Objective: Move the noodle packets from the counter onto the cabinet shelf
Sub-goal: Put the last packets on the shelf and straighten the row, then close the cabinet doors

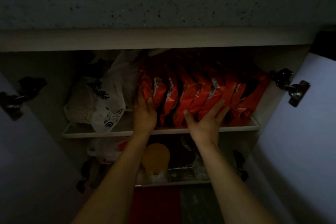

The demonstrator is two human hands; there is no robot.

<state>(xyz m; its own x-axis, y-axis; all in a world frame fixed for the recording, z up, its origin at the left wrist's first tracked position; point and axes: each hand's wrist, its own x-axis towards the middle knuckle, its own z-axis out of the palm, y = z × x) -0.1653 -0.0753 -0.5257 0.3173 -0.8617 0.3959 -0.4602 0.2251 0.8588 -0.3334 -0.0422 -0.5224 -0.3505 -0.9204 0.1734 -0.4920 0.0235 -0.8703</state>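
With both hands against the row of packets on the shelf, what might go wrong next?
1. The red noodle packets stand on edge, leaning, at the shelf front; they might topple out once the left hand and right hand let go.
2. Pushing the row left could crowd the white plastic bag beside it.

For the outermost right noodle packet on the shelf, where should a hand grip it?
Probably by its front bottom corner, coming straight in from the open cabinet front. The packet stands on edge, leaning in the row, so that crinkled end sticks out past the shelf lip.
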